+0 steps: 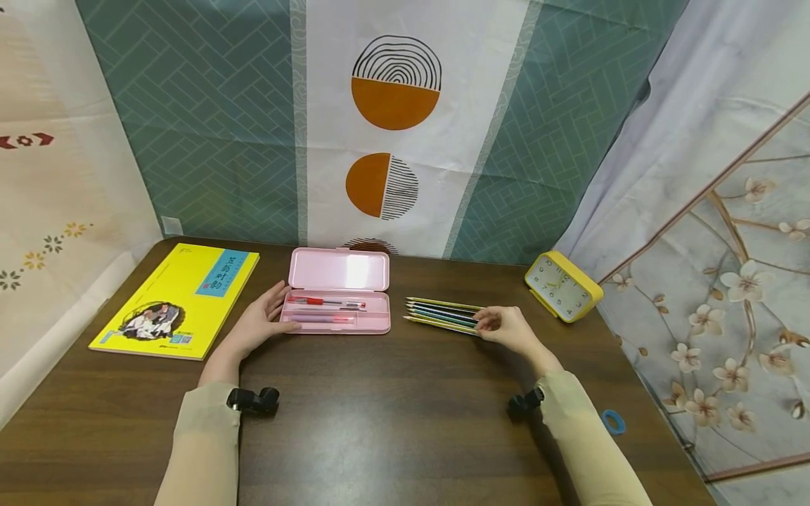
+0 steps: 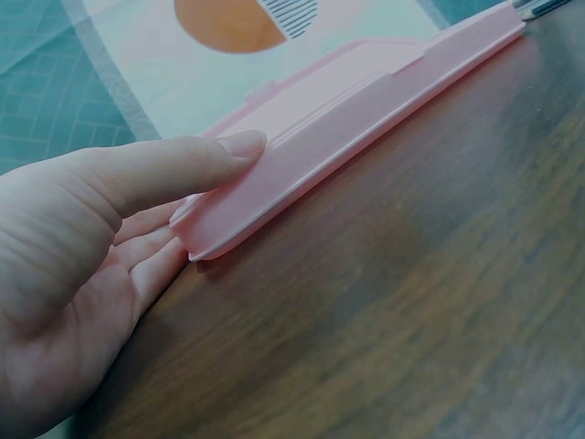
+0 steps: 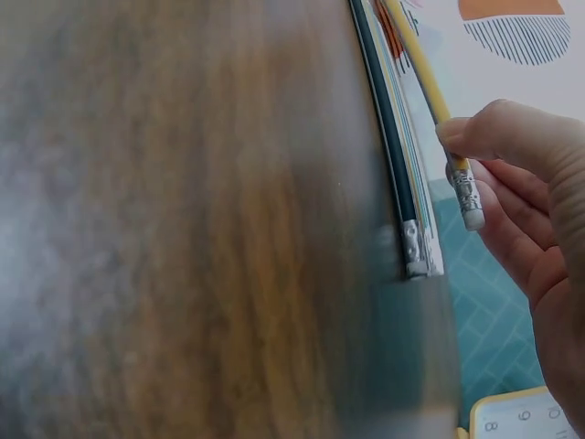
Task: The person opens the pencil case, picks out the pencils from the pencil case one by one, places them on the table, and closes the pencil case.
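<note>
An open pink pencil case (image 1: 373, 324) lies on the table with its lid tilted back; a red pen (image 1: 316, 301) and a few other pens are inside. My left hand (image 1: 261, 320) holds the case's left end, thumb (image 2: 239, 144) over the rim and fingers against the outside. To the right of the case, several pencils (image 1: 436, 309) lie side by side, tips toward it. My right hand (image 1: 506, 328) pinches a yellow pencil (image 3: 422, 69) near its eraser end. In the right wrist view that pencil stands above a dark pencil (image 3: 391, 155) and the others.
A yellow book (image 1: 209, 309) lies at the left of the table. At the back right stands a yellow alarm clock (image 1: 562, 287). A blue ring (image 1: 613, 422) lies near the right edge, beyond my right forearm. Patterned curtains surround the table.
</note>
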{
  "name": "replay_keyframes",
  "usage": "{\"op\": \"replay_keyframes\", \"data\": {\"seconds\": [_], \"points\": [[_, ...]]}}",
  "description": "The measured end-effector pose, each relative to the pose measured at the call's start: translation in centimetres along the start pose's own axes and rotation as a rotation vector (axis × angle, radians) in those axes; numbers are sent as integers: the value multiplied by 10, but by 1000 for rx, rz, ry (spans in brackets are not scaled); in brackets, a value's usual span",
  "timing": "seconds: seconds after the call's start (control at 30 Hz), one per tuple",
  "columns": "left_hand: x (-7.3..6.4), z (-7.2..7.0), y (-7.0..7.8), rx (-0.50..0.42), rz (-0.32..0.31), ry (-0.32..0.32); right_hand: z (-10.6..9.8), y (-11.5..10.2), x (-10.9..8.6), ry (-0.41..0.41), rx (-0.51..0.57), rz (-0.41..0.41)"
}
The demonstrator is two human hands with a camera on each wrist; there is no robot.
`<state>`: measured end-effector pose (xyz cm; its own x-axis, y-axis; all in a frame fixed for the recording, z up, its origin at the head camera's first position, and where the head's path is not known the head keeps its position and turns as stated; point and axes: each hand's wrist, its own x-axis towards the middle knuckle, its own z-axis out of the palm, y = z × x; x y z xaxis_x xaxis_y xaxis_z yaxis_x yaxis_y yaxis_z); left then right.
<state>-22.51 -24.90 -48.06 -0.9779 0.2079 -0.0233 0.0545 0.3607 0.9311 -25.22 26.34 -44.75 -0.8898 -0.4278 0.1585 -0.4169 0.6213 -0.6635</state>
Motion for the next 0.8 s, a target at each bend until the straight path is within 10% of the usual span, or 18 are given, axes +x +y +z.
{"op": "replay_keyframes", "data": {"seconds": [0.8], "points": [[-1,1,2,14,-1,2,-2,4,-7,-63,-15,7]]}}
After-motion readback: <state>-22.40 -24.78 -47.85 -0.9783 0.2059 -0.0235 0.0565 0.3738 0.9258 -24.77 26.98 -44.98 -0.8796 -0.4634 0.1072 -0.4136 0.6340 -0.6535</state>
